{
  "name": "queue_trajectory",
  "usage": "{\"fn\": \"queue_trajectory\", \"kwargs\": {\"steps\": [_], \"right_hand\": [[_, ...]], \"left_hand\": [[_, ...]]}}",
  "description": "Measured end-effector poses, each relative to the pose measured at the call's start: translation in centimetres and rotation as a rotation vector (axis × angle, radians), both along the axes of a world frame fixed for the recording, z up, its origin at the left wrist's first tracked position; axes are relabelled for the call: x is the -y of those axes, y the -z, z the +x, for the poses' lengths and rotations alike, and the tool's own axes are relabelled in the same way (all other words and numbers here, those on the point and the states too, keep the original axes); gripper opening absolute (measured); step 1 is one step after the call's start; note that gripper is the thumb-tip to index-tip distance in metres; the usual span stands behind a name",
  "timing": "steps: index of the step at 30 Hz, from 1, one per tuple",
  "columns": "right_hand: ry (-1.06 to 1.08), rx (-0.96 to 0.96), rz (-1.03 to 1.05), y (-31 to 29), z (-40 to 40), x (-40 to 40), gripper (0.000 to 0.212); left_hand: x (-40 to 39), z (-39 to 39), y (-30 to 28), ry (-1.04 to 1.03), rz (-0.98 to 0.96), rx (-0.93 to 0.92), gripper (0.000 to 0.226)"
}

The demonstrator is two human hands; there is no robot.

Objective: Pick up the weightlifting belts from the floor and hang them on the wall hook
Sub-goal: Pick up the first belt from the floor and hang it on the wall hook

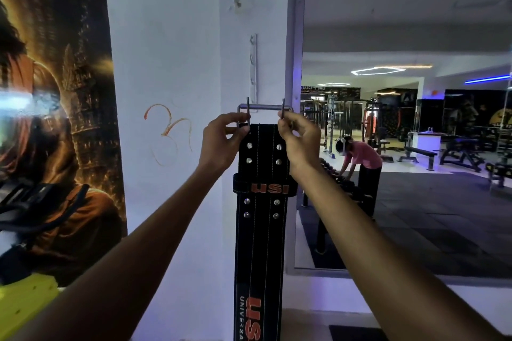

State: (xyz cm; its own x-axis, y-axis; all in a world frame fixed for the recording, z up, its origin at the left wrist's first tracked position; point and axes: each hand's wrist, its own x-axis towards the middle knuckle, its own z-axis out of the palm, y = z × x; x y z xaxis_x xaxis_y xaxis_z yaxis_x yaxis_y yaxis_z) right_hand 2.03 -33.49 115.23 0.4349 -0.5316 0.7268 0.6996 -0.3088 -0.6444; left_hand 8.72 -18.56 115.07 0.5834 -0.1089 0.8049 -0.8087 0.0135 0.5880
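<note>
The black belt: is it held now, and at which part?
Yes. Both hands hold the black belt at its metal buckle: left hand at the left end, right hand at the right.

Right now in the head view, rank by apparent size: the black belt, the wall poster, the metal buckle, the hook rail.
1. wall poster
2. black belt
3. metal buckle and hook rail: similar, one wide, one tall, so unranked.

White pillar (171, 63) centre, orange scribble (169, 133) at 9 o'clock of centre. Dark glowing poster (55, 119) at 9 o'clock. Large wall mirror (401, 133) at 3 o'clock reflects benches, machines, dark floor mats, hexagonal ceiling lights (378, 70).
</note>
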Motion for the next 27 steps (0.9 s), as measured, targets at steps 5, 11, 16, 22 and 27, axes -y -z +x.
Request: {"fn": "queue_trajectory", "kwargs": {"steps": [5,11,16,22,27], "right_hand": [[-0.007,0.049,-0.129,0.0,3.5,2.5,0.014],[0.022,0.089,-0.146,0.0,10.3,5.3,0.010],[0.038,0.068,-0.101,0.0,17.3,7.2,0.011],[0.089,0.081,-0.114,-1.7,24.7,9.0,0.017],[0.126,0.035,-0.085,-2.8,29.5,10.3,0.012]], "left_hand": [[2.1,2.5,0.0,0.001,-0.039,-0.002,0.016],[4.7,8.8,0.0,0.004,-0.047,0.034,0.017],[6.5,16.3,-0.3,-0.002,-0.006,0.107,0.017],[9.0,24.6,-1.7,0.019,-0.020,0.127,0.017],[11.0,29.9,-2.7,0.007,-0.022,0.155,0.016]]}}
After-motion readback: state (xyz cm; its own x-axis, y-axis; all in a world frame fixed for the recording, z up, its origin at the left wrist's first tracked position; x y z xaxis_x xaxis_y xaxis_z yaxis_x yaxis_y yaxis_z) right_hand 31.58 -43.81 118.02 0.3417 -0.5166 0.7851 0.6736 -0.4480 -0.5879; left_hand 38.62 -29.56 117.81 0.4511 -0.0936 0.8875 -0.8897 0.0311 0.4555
